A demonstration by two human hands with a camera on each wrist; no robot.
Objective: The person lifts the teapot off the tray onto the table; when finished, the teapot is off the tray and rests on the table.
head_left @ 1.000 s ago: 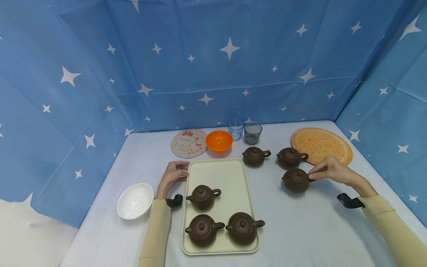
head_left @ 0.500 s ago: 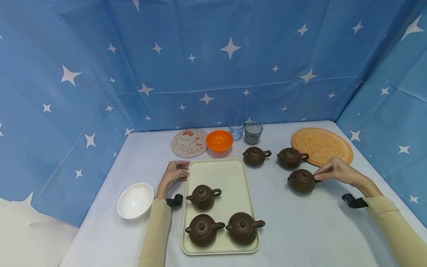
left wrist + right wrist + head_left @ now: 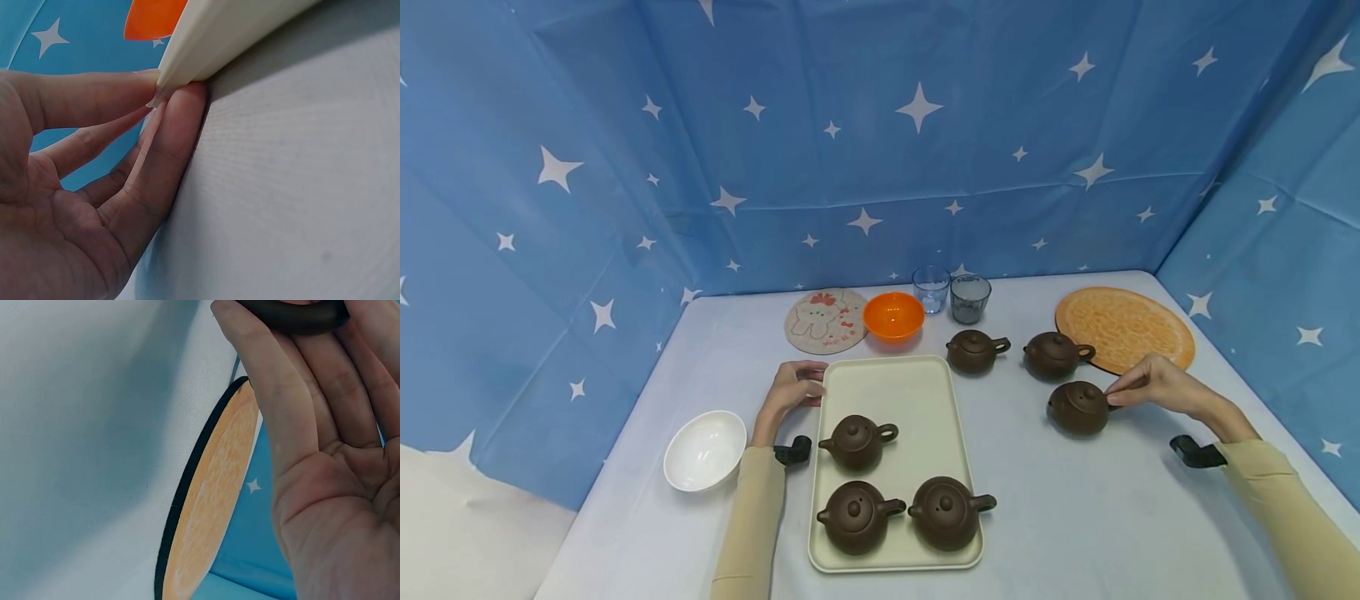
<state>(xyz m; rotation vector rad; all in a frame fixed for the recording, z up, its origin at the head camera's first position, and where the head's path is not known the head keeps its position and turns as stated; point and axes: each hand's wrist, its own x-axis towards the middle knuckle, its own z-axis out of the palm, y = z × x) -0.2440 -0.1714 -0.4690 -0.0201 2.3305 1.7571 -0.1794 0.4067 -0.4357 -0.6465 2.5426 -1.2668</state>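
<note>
Slightly rightward, teapot (image 3: pixel 1077 410) is shifted, pinched by right hand (image 3: pixel 1165 389); tray (image 3: pixel 887 379) pinched by left hand (image 3: pixel 787 390); positioning seemingly unfinished.

The right hand (image 3: pixel 1161 387) pinched the handle of a round, dark-brown lidded teapot (image 3: pixel 1078 410), its lid on and its spout pointing left; whether its base was raised could not be made out. It was upright, well right of the cream rectangular tray (image 3: pixel 887 383), which lay lengthwise, its left rim pinched near the far corner by the left hand (image 3: pixel 793 387). On the tray stood three upright, lidded brown teapots, spouts leftward: a middle-left teapot (image 3: pixel 856 443), a near-left teapot (image 3: pixel 856 518) and a near-right teapot (image 3: pixel 946 514), its handle reaching past the right rim.
</note>
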